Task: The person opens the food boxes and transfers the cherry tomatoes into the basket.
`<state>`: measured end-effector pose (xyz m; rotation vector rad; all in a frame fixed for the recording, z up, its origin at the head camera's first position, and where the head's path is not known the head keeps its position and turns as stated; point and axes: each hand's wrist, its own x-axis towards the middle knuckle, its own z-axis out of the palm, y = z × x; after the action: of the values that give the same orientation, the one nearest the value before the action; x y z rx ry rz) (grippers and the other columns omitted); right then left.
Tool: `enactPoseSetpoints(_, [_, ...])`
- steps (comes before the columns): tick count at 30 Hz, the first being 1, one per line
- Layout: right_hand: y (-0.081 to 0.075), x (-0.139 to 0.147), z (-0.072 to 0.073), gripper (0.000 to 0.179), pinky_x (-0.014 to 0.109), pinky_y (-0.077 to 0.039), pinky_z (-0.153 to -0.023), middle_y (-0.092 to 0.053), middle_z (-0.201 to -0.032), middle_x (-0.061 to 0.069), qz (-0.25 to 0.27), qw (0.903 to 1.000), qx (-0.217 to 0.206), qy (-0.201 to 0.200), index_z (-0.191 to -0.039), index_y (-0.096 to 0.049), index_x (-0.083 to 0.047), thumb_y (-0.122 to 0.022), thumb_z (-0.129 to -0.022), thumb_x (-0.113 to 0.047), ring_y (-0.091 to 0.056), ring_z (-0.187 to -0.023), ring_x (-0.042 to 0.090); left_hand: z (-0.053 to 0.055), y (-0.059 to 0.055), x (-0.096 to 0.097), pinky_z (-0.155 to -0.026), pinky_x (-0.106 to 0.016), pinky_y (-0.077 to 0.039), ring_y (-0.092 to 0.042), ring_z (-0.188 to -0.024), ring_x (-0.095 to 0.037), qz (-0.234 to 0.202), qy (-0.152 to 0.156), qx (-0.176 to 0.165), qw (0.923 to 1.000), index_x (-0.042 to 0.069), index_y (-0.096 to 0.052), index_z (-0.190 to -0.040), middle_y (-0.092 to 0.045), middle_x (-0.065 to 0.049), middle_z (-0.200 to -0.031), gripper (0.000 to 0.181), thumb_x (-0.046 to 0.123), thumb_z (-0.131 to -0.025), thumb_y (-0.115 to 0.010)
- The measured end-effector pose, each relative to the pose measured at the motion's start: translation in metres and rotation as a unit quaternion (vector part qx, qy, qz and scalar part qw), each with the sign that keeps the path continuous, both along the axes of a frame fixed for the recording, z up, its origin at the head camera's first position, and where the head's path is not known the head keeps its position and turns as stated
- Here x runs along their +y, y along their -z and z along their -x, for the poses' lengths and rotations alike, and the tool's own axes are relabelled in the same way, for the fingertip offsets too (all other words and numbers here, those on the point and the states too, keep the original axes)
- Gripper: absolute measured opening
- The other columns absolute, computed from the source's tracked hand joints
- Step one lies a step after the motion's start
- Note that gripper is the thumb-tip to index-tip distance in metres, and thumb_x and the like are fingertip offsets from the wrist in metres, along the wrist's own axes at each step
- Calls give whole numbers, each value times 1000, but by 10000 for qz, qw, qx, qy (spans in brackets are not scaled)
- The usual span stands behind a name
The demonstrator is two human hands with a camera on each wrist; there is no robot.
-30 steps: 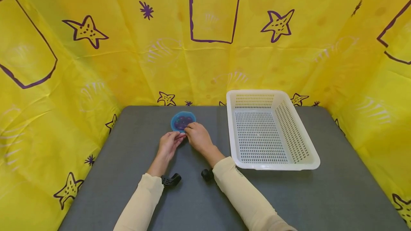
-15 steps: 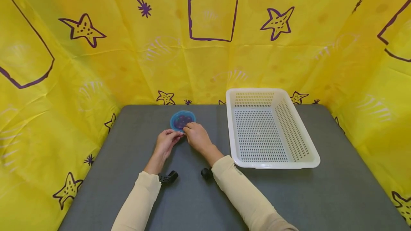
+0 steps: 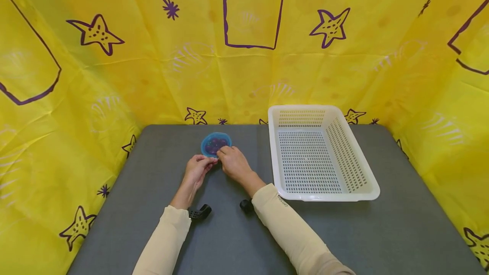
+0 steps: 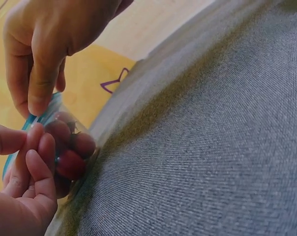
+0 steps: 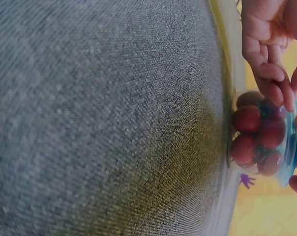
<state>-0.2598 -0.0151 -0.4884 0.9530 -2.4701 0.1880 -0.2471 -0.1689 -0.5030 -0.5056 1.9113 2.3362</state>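
A small clear tub (image 5: 235, 162) of dark red round fruit, like cherry tomatoes, stands on the grey table under a translucent blue lid (image 3: 204, 143). The fruit (image 4: 71, 164) shows through the side wall. At the near edge of the lid, my left hand (image 3: 195, 172) pinches the rim between thumb and fingertips, its other fingers curled against the tub. Close beside it, my right hand (image 3: 236, 164) reaches down from above and grips the same rim with thumb and fingers. Both hands' fingertips nearly meet there, and they hide that stretch of the rim.
A white perforated plastic basket (image 3: 273, 156) stands to the right of the tub, with nothing seen inside. Grey cloth covers the table (image 3: 153, 160). Yellow patterned sheets (image 3: 244, 79) hang behind and along both sides.
Hands and tub stay in nearly the same place. The left hand has shifted slightly left along with its forearm; the lid still lies on the tub.
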Motion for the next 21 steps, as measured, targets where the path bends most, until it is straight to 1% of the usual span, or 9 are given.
enactPoseSetpoints(3, [-1,0,0,12,29,-51,-83,-69,-96,2,-85,9999,63,-11,-96,-71,-10,-60,-91,-11,-64,-92,16,0,-1,1,-69,-17,-53,-68,-70,-4,-25,-34,-21,10000,6,-43,-99,-69,7,-71,20,0,-92,-60])
enactPoseSetpoints(8, [-4,0,-1,12,30,-51,-83,-68,-97,3,-414,9991,101,80,-98,-70,-10,-63,-89,-15,-63,-93,16,1,-2,2,-71,-18,-54,-68,-71,-4,-71,-43,-74,9999,5,-43,-100,-68,6,-72,18,1,-93,-59])
enactPoseSetpoints(13, [-6,-4,-3,21,32,-51,-86,-67,-103,3,-939,9954,72,195,-105,-67,-11,-66,-88,-24,-62,-100,17,1,-4,2,-68,-17,-53,-66,-69,-4,-16,-129,-135,9998,5,-44,-97,-66,5,-71,13,2,-94,-56])
enactPoseSetpoints(15, [-6,-5,-3,25,32,-51,-86,-67,-104,3,-1081,9939,39,233,-107,-66,-11,-67,-88,-27,-62,-101,17,1,-4,3,-67,-17,-53,-65,-67,-4,-57,-181,-157,9997,5,-45,-96,-66,5,-70,12,1,-93,-55])
enactPoseSetpoints(18, [-5,-6,-4,26,32,-51,-85,-66,-105,3,-1172,9927,-12,272,-107,-66,-11,-67,-89,-29,-62,-101,18,1,-4,3,-67,-18,-53,-64,-66,-3,-105,-177,-172,9996,4,-46,-95,-66,5,-70,10,0,-92,-54])
enactPoseSetpoints(21, [-5,-6,-4,26,31,-51,-85,-66,-104,3,-1200,9924,-27,278,-108,-66,-11,-67,-89,-28,-62,-101,18,1,-4,2,-67,-18,-54,-64,-65,-3,-170,-105,-191,9996,4,-46,-95,-66,6,-69,9,0,-92,-54])
